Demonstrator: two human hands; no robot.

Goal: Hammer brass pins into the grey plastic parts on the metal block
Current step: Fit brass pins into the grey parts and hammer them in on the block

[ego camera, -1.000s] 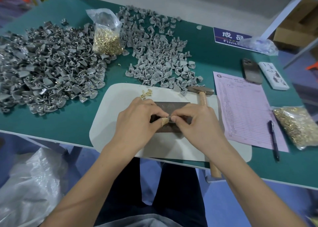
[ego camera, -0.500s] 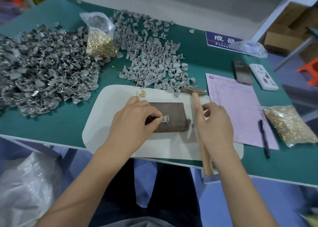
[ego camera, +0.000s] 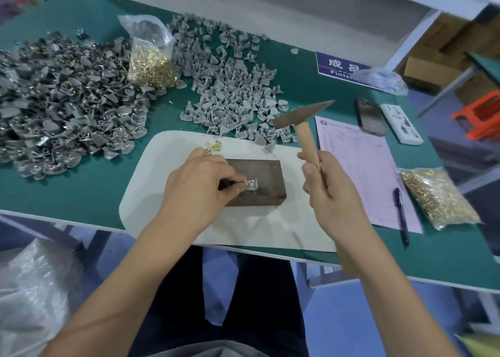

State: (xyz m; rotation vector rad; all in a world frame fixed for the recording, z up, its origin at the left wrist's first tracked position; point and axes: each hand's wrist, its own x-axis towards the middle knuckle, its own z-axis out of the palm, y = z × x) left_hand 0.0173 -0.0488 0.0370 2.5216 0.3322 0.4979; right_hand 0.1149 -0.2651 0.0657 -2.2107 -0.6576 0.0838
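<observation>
In the head view, a grey part is pinched on top of the metal block by the thumb and forefinger of the left hand; a glint of brass shows in the part, though the pin itself is too small to be made out. The block lies on a white mat at the near edge of the green table. The wooden handle of a hammer is gripped in the curled fingers of the right hand, and the head is held raised to the right of and beyond the block, apart from it. A few loose brass pins are seen on the mat just beyond the left hand. A large heap of dark grey parts is spread at the far left, and a paler heap lies beyond the mat. Between the heaps a clear bag of pins stands upright. To the right of the mat a pink form is laid, with a pen along its right edge and a second bag of pins beside that. Further off, a phone and a white box lie side by side, near a blue sign.
</observation>
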